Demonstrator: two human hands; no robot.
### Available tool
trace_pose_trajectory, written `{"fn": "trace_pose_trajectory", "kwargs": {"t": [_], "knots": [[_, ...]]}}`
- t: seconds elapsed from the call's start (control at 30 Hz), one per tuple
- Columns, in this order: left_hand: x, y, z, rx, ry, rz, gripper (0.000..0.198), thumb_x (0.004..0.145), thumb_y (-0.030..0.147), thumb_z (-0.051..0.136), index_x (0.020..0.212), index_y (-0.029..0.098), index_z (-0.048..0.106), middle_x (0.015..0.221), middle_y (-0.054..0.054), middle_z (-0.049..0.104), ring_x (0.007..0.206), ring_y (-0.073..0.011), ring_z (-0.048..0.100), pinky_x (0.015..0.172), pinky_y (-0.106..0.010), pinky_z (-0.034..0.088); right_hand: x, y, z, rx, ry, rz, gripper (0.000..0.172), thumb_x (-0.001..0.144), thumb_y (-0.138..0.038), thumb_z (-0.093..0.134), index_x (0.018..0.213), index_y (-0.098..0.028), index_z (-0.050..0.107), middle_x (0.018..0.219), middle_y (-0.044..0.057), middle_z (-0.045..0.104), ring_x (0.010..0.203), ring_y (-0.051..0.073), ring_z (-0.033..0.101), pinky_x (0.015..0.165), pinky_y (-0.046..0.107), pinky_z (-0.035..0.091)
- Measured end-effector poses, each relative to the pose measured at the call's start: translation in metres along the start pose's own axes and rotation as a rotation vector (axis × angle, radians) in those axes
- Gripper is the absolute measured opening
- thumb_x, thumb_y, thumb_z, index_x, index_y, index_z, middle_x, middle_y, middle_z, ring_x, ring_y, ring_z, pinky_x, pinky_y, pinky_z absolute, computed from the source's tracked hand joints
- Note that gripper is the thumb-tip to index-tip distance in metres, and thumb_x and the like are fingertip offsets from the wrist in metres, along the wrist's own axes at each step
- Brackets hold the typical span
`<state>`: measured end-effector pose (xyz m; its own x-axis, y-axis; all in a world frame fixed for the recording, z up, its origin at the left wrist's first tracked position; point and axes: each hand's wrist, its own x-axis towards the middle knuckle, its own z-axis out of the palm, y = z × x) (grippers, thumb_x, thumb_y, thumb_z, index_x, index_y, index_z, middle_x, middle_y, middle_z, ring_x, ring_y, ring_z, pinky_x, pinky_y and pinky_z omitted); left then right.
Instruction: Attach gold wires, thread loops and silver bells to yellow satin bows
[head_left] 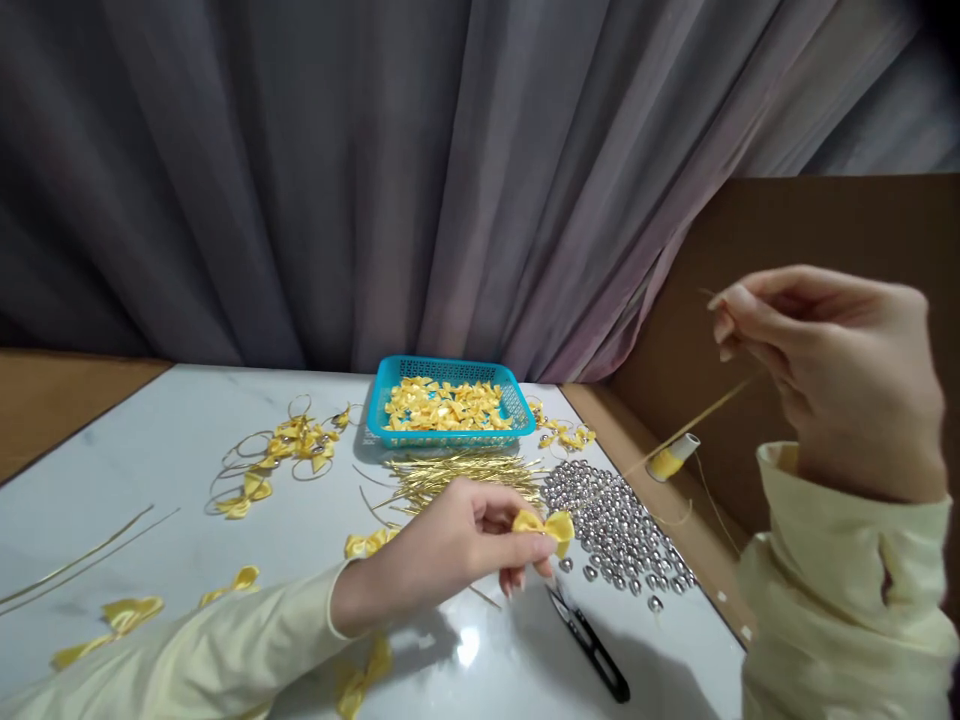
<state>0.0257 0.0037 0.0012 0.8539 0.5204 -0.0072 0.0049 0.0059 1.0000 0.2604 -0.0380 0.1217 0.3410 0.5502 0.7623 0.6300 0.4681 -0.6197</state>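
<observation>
My left hand (457, 545) is closed in a pinch on a small yellow ribbon bow (545, 526), held just above the white table (127, 470). My right hand (832, 370) is raised at the right, fingers pinched on a thin gold thread (709, 410) that runs taut down toward the bow. A small spool of yellow thread (671, 460) lies on the brown ledge below the right hand. Both arms wear pale yellow sleeves.
A blue basket (450, 372) of yellow bows stands at the back. In front lie a bundle of gold wire pieces (457, 475) and a heap of silver beads (615, 525). Black snips (592, 645) lie near the front. Finished bows with loops (285, 450) lie at left.
</observation>
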Motion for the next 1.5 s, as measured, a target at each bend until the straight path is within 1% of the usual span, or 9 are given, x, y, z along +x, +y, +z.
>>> {"fn": "trace_pose_trajectory", "kwargs": {"t": [0.13,0.27,0.5,0.63,0.73,0.83,0.93,1.13,1.5], "knots": [[0.001,0.001,-0.005,0.013,-0.087,-0.07,0.014,0.075,0.024,0.063,0.072,0.011,0.067,0.073,-0.006,0.07,0.05,-0.0064,0.052,0.05,-0.018,0.044,-0.041,0.03,-0.03,-0.127,0.047,0.172,0.007,0.068,-0.022,0.072,0.071,-0.018,0.068,0.064,0.003,0.06,0.056,0.009,0.054,0.044,0.02,0.037],[0.007,-0.006,-0.008,-0.013,-0.167,-0.136,0.016,0.076,0.025,0.062,0.073,0.011,0.068,0.074,-0.008,0.071,0.05,-0.0064,0.053,0.049,-0.017,0.044,-0.075,0.056,-0.053,-0.214,-0.059,0.325,0.014,0.063,-0.03,0.074,0.067,-0.019,0.067,0.061,0.003,0.06,0.057,0.011,0.055,0.044,0.019,0.041],[0.019,-0.022,-0.011,-0.001,-0.22,-0.221,0.021,0.077,0.032,0.062,0.078,0.013,0.07,0.08,-0.007,0.071,0.055,-0.0074,0.056,0.054,-0.018,0.047,-0.076,0.07,-0.058,0.04,0.078,0.544,0.014,0.062,-0.028,0.075,0.067,-0.018,0.068,0.063,0.004,0.06,0.06,0.011,0.061,0.049,0.013,0.048],[0.02,-0.023,-0.01,0.029,-0.21,-0.261,0.018,0.076,0.031,0.064,0.075,0.014,0.07,0.077,-0.006,0.071,0.053,-0.0073,0.056,0.052,-0.018,0.046,-0.072,0.07,-0.047,0.075,-0.021,0.467,0.009,0.069,-0.026,0.07,0.068,-0.018,0.065,0.063,0.003,0.059,0.052,0.011,0.059,0.044,0.016,0.047],[0.02,-0.022,-0.01,0.051,-0.204,-0.309,0.019,0.076,0.032,0.064,0.075,0.014,0.07,0.076,-0.005,0.071,0.053,-0.0072,0.057,0.053,-0.017,0.046,-0.083,0.06,-0.031,-0.052,-0.365,0.34,0.003,0.076,-0.022,0.063,0.074,-0.02,0.064,0.057,-0.001,0.057,0.039,0.007,0.049,0.034,0.017,0.037],[0.021,-0.021,-0.009,0.077,-0.2,-0.349,0.021,0.076,0.034,0.064,0.076,0.014,0.069,0.076,-0.005,0.071,0.053,-0.0075,0.057,0.053,-0.017,0.047,-0.099,0.048,-0.01,-0.129,-0.758,0.041,0.015,0.08,-0.008,0.051,0.077,-0.02,0.06,0.064,-0.001,0.061,0.055,0.009,0.056,0.05,0.018,0.043],[0.023,-0.02,-0.008,0.09,-0.207,-0.377,0.021,0.075,0.034,0.064,0.075,0.014,0.069,0.073,-0.004,0.07,0.053,-0.0075,0.058,0.052,-0.017,0.047,-0.114,0.041,0.004,-0.141,-0.911,-0.047,0.026,0.078,0.002,0.039,0.083,-0.019,0.055,0.069,-0.001,0.059,0.059,0.009,0.054,0.054,0.018,0.04],[0.021,-0.024,-0.005,0.065,-0.218,-0.444,0.02,0.074,0.035,0.065,0.075,0.015,0.069,0.069,-0.002,0.069,0.051,-0.0077,0.057,0.051,-0.017,0.047,-0.131,0.046,0.009,-0.22,-1.051,-0.079,0.031,0.077,0.002,0.034,0.09,-0.019,0.053,0.077,0.001,0.06,0.065,0.013,0.055,0.058,0.023,0.038],[0.02,-0.023,-0.005,0.109,-0.214,-0.465,0.021,0.075,0.036,0.064,0.074,0.016,0.07,0.064,-0.002,0.067,0.051,-0.0076,0.057,0.051,-0.016,0.045,-0.129,0.045,0.011,-0.225,-1.043,-0.089,0.031,0.077,0.002,0.036,0.091,-0.02,0.053,0.077,0.001,0.06,0.064,0.014,0.055,0.056,0.024,0.036]]}}
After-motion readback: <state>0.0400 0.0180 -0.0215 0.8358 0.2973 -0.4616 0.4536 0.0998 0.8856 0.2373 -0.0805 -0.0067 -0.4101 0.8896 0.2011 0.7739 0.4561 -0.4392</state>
